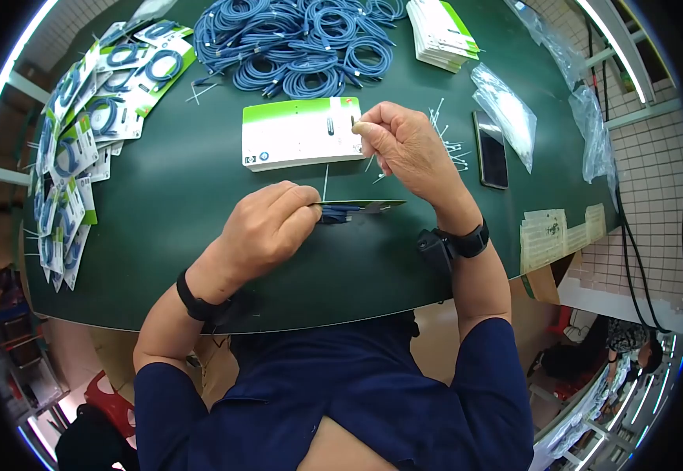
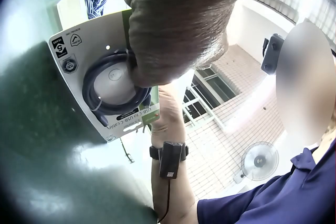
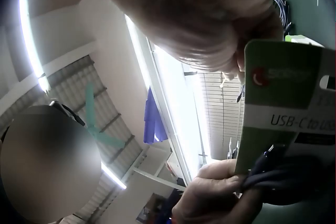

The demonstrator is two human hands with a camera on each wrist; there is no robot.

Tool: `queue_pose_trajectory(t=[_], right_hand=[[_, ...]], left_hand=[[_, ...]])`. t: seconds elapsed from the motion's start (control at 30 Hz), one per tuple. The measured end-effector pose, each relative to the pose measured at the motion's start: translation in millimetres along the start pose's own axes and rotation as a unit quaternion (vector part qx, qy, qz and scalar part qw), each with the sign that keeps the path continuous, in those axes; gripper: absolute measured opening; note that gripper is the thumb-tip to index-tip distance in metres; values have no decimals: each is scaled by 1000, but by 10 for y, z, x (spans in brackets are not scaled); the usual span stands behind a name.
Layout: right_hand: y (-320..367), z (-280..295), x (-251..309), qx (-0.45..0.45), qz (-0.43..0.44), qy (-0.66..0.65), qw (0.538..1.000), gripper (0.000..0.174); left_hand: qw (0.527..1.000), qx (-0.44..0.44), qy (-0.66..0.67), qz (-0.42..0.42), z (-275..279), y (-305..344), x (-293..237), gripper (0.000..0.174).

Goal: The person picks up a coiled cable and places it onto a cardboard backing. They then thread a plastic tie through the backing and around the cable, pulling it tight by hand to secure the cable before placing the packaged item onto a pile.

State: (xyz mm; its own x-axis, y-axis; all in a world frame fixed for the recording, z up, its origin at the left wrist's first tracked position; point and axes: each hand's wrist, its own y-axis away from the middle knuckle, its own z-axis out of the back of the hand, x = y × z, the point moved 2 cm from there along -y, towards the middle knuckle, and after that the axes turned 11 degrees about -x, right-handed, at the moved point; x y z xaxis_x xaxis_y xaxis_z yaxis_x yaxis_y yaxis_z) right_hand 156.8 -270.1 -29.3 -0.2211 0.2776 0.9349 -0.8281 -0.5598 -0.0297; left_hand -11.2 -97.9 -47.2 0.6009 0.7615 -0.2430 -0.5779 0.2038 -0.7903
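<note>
Gripping the printed card point(image 1: 369, 206) and its coiled blue cable point(image 2: 90, 85) between thumb and curled fingers, the left hand point(image 1: 267, 231) holds them over the near part of the green table point(image 1: 176, 204). Beyond, the right hand point(image 1: 412, 149) bends its fingers toward its thumb at the card stack's point(image 1: 298, 137) right end; whether it holds anything, I cannot tell. Farther off lies the cable pile point(image 1: 302, 47).

Glossy clear plastic bags point(image 1: 506, 110) crinkle at upper right; a smooth paper card stack point(image 1: 302, 135) sits upper centre, above semi-matt green tabletop point(image 1: 176, 157).
</note>
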Motion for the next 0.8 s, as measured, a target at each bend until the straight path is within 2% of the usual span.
queue_pose_trajectory(t=[0.17,0.27,0.4,0.57,0.67,0.8], right_hand=[[-34,-44,-125,-17,33,53,998,19],[-43,-58,-200,23,35,-8,999,21],[-37,-59,-202,21,33,-85,996,23],[-16,-141,-195,26,-15,-167,986,23],[-37,-165,-188,43,-125,-177,975,13],[-67,-239,-273,73,-138,-200,967,12]], left_hand=[[1000,-1,4,-4,16,12,11,17],[1000,-5,14,-7,32,-28,16,17],[1000,-8,21,-4,-5,30,4,17],[1000,-17,11,-12,-31,40,21,17],[1000,-15,6,-10,-36,36,37,18],[1000,-16,2,-7,-49,38,42,19]])
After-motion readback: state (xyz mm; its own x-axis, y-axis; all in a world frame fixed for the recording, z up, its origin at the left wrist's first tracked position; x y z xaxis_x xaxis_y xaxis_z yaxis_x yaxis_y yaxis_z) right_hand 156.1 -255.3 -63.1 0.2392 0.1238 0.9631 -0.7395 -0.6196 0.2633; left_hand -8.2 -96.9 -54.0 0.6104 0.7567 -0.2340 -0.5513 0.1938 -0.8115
